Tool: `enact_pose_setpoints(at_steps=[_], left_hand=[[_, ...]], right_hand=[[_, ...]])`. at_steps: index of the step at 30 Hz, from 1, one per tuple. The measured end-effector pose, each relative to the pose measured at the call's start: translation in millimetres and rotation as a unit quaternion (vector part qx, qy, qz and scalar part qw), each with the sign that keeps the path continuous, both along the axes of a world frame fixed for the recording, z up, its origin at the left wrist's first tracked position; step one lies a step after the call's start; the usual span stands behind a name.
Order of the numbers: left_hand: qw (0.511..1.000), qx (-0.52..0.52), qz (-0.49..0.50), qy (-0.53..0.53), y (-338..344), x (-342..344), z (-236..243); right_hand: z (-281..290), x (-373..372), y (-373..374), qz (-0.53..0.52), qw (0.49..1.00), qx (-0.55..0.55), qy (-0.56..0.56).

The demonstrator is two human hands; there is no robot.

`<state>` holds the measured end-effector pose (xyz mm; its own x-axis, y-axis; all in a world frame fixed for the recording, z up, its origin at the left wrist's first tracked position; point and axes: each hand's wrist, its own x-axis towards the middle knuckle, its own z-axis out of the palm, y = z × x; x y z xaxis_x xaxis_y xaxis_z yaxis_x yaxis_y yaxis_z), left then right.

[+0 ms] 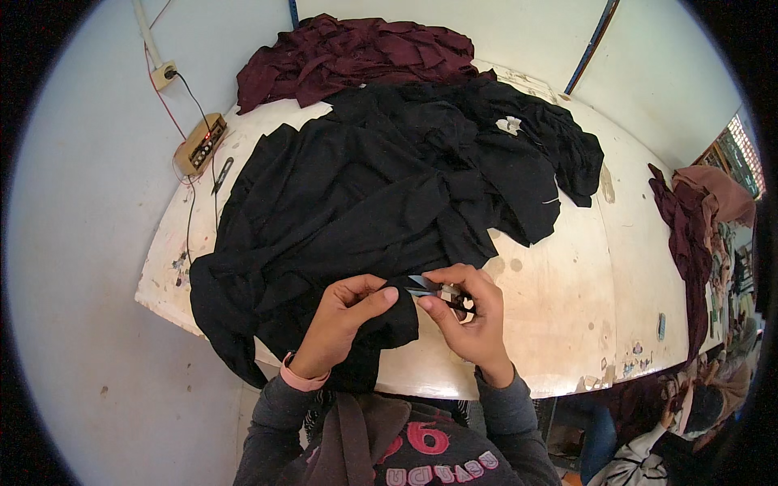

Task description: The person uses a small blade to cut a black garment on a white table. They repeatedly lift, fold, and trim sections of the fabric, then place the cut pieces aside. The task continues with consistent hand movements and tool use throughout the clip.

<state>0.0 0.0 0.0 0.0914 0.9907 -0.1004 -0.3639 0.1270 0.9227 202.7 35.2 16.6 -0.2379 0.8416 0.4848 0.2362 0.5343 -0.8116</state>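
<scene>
A large heap of black cloth [356, 186] spreads over the table, its near part hanging past the front edge. My left hand [334, 317] pinches a near fold of this cloth between thumb and fingers. Close beside it, my right hand [474, 320] is closed around small scissors [423, 285], probably thread snips. Their metal blades point left and lie at the edge of the pinched cloth; whether they touch it I cannot tell. Part of the handles is hidden by my right fingers. A white scrap [509, 125] rests on the far right of the black cloth.
Behind the black cloth lies a dark maroon cloth pile [356, 57]. At left are a brown box with wires [200, 146] and a slim dark tool [223, 175]. More maroon cloth [689, 235] drapes over the pale table's [559, 308] right edge. Another person [596, 437] is at lower right.
</scene>
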Motion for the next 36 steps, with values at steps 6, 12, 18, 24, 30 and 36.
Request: enact_pose_setpoints(at_steps=[6, 12, 18, 24, 30, 36], left_hand=[[1.000, 0.005, 0.006, -0.014, -4, 6, 2], [1.000, 0.009, -0.002, -0.013, -5, 2, 2], [1.000, 0.007, -0.006, -0.028, -6, 3, -2], [1.000, 0.019, 0.003, -0.007, -6, 1, -3], [0.999, 0.017, 0.018, 0.024, -8, 1, 1], [0.997, 0.021, -0.001, 0.071, -7, 1, 8]], right_hand=[[2, 1, 3, -0.057, 0.979, 0.177, -0.081], [0, -3, -2, -0.039, 0.996, 0.080, -0.027], [-13, -9, -4, 0.000, 0.997, -0.033, 0.076], [-9, -6, -2, -0.040, 0.995, 0.088, -0.019], [10, 0, -4, -0.038, 0.969, 0.206, -0.134], [14, 7, -1, -0.056, 0.946, 0.252, -0.194]])
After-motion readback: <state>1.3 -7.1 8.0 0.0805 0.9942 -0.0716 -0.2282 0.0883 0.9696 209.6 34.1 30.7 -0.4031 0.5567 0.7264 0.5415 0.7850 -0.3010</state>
